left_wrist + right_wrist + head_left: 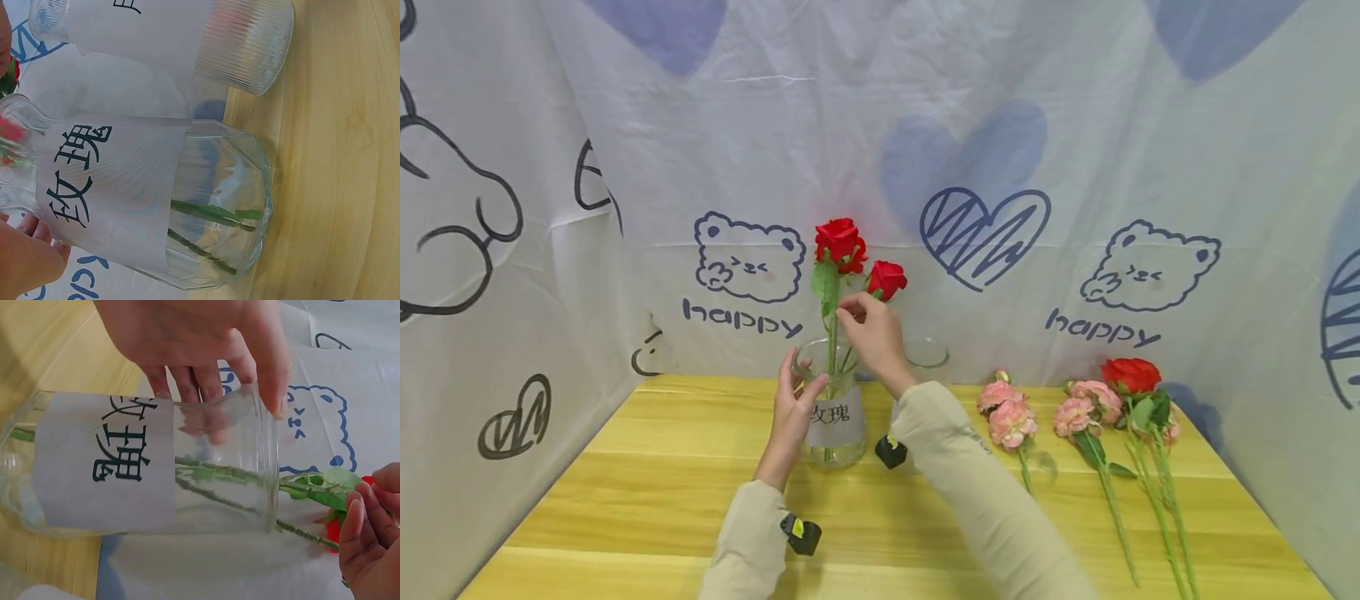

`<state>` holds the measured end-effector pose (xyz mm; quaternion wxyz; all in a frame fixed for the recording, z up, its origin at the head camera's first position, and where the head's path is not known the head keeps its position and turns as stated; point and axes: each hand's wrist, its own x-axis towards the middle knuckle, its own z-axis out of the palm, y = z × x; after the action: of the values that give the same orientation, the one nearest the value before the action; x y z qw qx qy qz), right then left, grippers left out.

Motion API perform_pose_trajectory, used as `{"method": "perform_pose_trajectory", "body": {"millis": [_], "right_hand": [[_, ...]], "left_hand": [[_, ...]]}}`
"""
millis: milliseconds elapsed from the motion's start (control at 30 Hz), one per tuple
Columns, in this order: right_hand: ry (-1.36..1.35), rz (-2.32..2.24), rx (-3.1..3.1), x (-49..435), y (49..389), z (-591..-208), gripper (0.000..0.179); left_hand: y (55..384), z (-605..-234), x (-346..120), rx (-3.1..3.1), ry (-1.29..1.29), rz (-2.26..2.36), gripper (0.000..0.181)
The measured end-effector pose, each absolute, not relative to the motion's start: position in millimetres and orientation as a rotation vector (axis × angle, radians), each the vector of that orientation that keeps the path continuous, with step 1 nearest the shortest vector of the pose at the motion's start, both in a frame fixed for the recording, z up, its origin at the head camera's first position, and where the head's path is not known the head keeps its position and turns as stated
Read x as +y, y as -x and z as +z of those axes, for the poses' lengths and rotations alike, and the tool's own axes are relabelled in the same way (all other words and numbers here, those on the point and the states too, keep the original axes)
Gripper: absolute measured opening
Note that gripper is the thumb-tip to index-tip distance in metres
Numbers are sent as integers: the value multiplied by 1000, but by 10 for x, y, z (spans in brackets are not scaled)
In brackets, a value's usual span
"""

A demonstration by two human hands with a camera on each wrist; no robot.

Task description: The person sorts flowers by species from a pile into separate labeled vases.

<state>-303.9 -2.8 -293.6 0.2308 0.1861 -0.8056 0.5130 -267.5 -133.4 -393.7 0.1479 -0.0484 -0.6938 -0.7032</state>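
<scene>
I see the left hand (795,408) gripping a faceted glass vase (837,421), the right hand (874,333) pinching a rose stem (832,337), the right-side ribbed vase (250,47) clear only from the left wrist.

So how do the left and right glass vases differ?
The left vase is smooth and faceted; the right vase has fine ribs. Two red roses stand in the left vase; none show in the right vase, partly hidden or cropped. The left hand holds the left vase, not the right vase. Both are clear glass with white labels.
</scene>
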Motion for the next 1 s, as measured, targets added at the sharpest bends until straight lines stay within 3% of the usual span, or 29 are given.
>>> {"method": "perform_pose_trajectory", "body": {"millis": [467, 1000], "right_hand": [[-578, 1375, -2239, 214, 2979, -2987, 15], [-581, 1329, -2314, 839, 2842, -2969, 17]], "left_hand": [[2677, -3941, -1325, -1994, 131, -2021, 73], [2659, -3923, -1335, -1989, 130, -2025, 74]]}}
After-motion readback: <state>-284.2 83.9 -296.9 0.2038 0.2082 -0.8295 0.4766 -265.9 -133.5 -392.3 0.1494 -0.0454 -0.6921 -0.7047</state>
